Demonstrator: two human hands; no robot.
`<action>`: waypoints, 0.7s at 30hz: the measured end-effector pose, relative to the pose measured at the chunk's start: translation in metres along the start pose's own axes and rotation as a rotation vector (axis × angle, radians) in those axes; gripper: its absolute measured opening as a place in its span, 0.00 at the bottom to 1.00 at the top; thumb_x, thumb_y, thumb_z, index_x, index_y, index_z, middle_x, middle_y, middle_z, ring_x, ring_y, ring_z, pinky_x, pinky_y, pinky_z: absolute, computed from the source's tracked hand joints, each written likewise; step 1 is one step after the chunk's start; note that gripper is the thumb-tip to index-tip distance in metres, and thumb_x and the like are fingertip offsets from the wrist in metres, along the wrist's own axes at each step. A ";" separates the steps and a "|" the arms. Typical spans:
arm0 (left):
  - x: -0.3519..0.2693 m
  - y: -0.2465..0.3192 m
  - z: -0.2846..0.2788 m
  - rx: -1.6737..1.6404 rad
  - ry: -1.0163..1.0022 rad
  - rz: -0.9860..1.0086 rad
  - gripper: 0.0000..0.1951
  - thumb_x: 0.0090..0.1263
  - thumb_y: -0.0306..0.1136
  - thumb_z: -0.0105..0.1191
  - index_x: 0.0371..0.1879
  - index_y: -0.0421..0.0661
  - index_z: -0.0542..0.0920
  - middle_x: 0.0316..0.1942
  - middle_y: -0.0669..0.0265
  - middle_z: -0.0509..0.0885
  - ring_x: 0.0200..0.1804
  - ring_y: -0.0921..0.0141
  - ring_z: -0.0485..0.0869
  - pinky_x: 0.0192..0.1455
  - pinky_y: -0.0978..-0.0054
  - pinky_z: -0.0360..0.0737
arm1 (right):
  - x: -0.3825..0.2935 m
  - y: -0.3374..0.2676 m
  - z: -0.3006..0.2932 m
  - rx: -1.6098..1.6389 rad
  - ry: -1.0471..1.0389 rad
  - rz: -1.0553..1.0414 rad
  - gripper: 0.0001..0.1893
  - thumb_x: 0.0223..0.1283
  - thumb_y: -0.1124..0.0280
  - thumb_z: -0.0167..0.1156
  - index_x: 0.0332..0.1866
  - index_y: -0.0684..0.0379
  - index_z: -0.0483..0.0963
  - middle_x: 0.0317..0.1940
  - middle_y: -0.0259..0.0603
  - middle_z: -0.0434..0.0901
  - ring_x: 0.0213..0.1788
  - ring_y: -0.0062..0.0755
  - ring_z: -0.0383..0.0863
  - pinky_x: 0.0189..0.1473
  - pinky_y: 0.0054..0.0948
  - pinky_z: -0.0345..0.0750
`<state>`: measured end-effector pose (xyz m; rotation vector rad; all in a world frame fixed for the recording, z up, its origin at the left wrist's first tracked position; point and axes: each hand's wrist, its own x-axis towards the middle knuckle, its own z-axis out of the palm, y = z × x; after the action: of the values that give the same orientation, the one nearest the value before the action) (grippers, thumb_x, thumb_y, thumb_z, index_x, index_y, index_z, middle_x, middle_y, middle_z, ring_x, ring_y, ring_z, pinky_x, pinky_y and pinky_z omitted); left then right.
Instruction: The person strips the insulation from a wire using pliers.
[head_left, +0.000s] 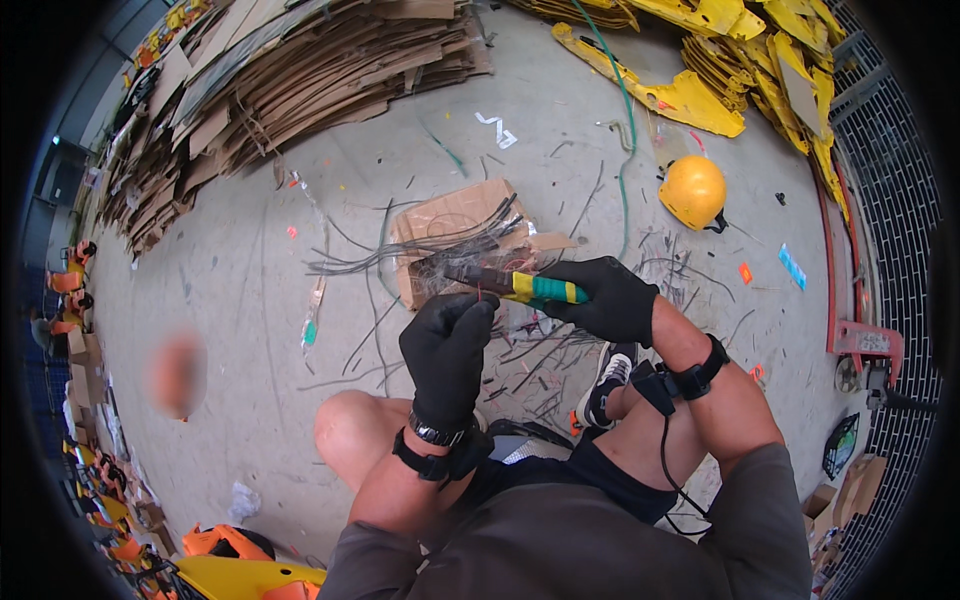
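Pliers (551, 288) with green and yellow handles lie in my right hand (609, 298), which wears a black glove. Their dark jaws point left, just above the fingertips of my left hand (448, 352), also gloved in black. Those fingertips are pinched on a thin red wire (480, 291) that rises to the jaws; whether the jaws grip it I cannot tell. Beyond both hands, an opened cardboard box (457, 212) sits on the floor. A bundle of black cables (405, 247) lies across it, with clear plastic and reddish wires inside.
Cable scraps (536, 367) litter the concrete floor around my shoe (611, 375). A yellow helmet (694, 191) rests to the right. Flattened cardboard (337, 82) is stacked at far left, and yellow panels (720, 67) at far right. A green hose (628, 135) crosses the floor.
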<state>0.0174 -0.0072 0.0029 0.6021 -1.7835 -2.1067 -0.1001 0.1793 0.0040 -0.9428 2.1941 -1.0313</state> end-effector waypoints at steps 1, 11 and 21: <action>0.000 -0.002 -0.002 0.035 0.003 0.010 0.05 0.66 0.26 0.60 0.35 0.37 0.83 0.19 0.74 0.77 0.17 0.84 0.68 0.19 0.85 0.61 | 0.000 0.001 0.001 0.000 0.005 0.010 0.18 0.59 0.61 0.64 0.54 0.53 0.77 0.42 0.48 0.83 0.45 0.48 0.83 0.50 0.39 0.77; -0.021 0.018 -0.003 0.044 -0.132 0.054 0.06 0.63 0.23 0.61 0.37 0.36 0.86 0.24 0.70 0.83 0.25 0.82 0.76 0.27 0.83 0.71 | 0.006 0.014 -0.026 0.372 0.097 0.318 0.15 0.58 0.72 0.64 0.52 0.58 0.77 0.31 0.34 0.82 0.27 0.20 0.79 0.29 0.24 0.78; -0.018 0.018 -0.007 0.075 -0.161 0.020 0.06 0.62 0.22 0.59 0.36 0.36 0.86 0.29 0.67 0.86 0.25 0.82 0.74 0.28 0.83 0.69 | 0.009 0.037 -0.042 0.333 0.151 0.312 0.13 0.62 0.67 0.63 0.50 0.59 0.77 0.30 0.33 0.81 0.26 0.17 0.77 0.26 0.21 0.76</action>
<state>0.0357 -0.0079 0.0221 0.4422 -1.9539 -2.1369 -0.1483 0.2078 -0.0040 -0.3720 2.1093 -1.2912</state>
